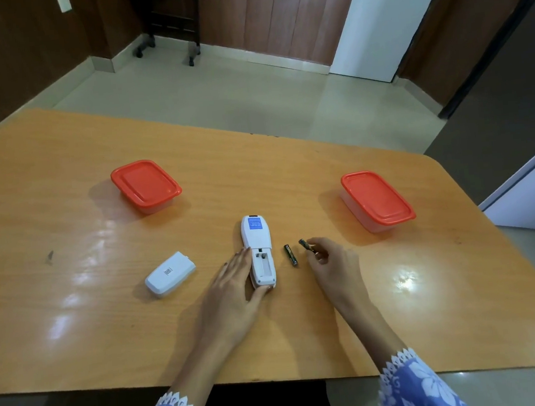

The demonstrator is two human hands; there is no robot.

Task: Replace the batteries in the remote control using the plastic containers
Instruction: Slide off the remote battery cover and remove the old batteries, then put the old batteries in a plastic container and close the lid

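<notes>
Our left hand (234,280) lies with straight fingers along the remote (256,236), steadying it face down on the bench (77,332). Its battery bay (263,265) is open and empty. Our right hand (329,259) pinches one battery (304,244) in its fingers. The other battery (290,255) lies just beside the remote. The left container (146,185) and right container (377,198) are both lidded, so we should lay this one down flat, where it cannot roll, before opening a lid.
</notes>
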